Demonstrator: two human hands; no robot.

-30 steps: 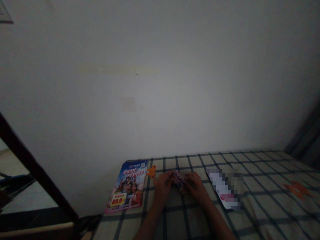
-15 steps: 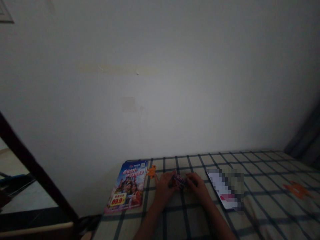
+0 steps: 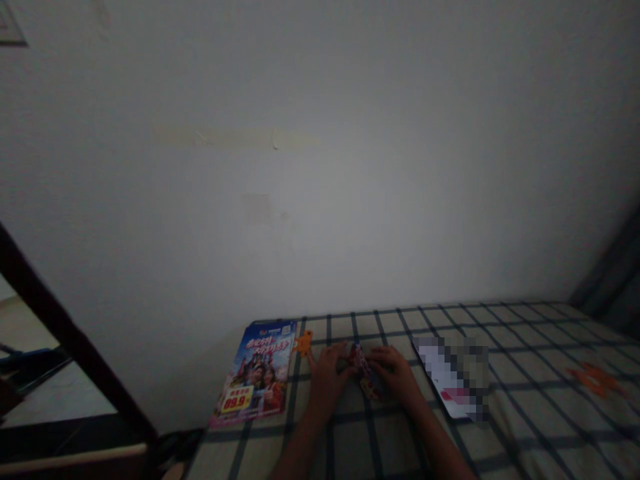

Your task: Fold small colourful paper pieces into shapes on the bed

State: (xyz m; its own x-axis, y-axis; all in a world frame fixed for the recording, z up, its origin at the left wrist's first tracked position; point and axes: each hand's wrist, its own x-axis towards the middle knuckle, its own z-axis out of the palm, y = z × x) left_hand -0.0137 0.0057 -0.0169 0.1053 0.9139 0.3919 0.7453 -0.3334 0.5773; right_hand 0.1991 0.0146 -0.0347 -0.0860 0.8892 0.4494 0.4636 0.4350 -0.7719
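Note:
A small folded printed paper (image 3: 367,379), red and purple with a yellowish lower end, is between my two hands above the checked cloth. It stands at a slant, its top leaning left. My left hand (image 3: 330,372) pinches its left side with thumb and fingertips, while the other fingers stretch forward. From the right, my right hand (image 3: 393,368) has its fingers bent and closed against the opposite edge. The print is too dim and blurred to read.
Left of my hands lies a stack of glossy leaflets (image 3: 257,373), with an orange paper cutout (image 3: 303,343) beside it. On the right is a flat dark-edged object (image 3: 445,380), partly pixelated. An orange print (image 3: 595,380) marks the checked cloth (image 3: 530,347). A wall rises behind.
The folded paper has turned from lying broadly across between my hands to a narrow slant, its yellowish end now showing toward me. My hands have shifted only slightly.

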